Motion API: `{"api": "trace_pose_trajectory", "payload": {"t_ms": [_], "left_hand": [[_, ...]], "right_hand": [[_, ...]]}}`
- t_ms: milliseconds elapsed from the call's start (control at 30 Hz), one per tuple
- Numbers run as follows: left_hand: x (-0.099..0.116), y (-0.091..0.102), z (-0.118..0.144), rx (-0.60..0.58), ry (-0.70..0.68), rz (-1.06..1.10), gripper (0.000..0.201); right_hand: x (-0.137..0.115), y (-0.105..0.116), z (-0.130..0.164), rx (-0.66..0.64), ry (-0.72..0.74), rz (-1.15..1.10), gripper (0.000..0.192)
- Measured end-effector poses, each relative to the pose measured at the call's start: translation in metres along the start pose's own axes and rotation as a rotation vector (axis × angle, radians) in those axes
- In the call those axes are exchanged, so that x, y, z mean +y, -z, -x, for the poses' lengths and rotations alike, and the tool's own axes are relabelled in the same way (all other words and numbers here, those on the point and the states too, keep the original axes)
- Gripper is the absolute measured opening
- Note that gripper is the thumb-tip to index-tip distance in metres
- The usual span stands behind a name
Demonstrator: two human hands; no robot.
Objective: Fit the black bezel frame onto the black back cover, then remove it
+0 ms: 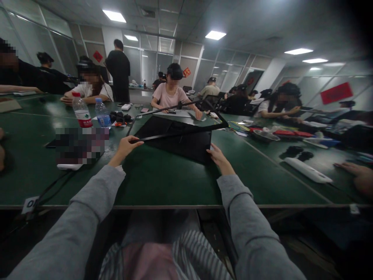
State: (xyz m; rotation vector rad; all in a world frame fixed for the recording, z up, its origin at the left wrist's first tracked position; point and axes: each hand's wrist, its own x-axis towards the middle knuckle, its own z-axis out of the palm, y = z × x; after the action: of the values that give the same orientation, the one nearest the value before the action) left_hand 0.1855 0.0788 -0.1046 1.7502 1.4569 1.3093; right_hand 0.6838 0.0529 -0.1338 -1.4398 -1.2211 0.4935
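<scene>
My left hand pinches the near left corner of a thin black rectangular frame, thumb laid along its bar. The frame is raised at a slant, its far bar reaching toward the other side of the table. Beneath it is a flat black panel, tilted, with one corner pointing toward me. My right hand grips the panel's right edge, thumb on the near side and some fingers hidden behind it. Whether the frame and panel touch, I cannot tell.
On the green table stand a red-capped bottle and a blue-capped bottle at left. A white power strip lies at right, near another person's hand. A person in pink sits opposite.
</scene>
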Motion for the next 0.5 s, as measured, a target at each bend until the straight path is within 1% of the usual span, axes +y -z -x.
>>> {"api": "trace_pose_trajectory", "payload": {"t_ms": [67, 100, 133, 167, 267, 300, 400, 500], "left_hand": [[0.0, 0.0, 0.001, -0.019, -0.04, -0.065, 0.051], [0.001, 0.001, 0.001, -0.028, -0.061, -0.1, 0.049], [0.002, 0.001, 0.002, -0.037, -0.083, -0.134, 0.048], [0.003, 0.002, 0.003, -0.048, -0.104, -0.167, 0.046], [0.005, 0.005, 0.005, -0.068, -0.149, -0.242, 0.043], [0.005, 0.006, 0.006, -0.075, -0.155, -0.256, 0.042], [0.003, 0.008, 0.006, -0.098, -0.157, -0.295, 0.043], [-0.001, 0.007, 0.006, -0.115, -0.161, -0.352, 0.045]], "right_hand": [[-0.003, 0.0, -0.004, 0.15, -0.013, 0.058, 0.05], [-0.006, 0.002, -0.005, 0.201, -0.018, 0.045, 0.046], [-0.009, 0.004, -0.007, 0.204, -0.006, -0.001, 0.045], [-0.012, 0.008, -0.007, 0.162, 0.007, -0.074, 0.047], [-0.023, 0.019, -0.005, -0.051, 0.003, -0.285, 0.056], [-0.025, 0.023, -0.004, -0.083, -0.011, -0.316, 0.056], [-0.022, 0.026, -0.003, -0.086, -0.052, -0.283, 0.043], [-0.013, 0.02, -0.004, -0.034, 0.0, -0.065, 0.027]]}}
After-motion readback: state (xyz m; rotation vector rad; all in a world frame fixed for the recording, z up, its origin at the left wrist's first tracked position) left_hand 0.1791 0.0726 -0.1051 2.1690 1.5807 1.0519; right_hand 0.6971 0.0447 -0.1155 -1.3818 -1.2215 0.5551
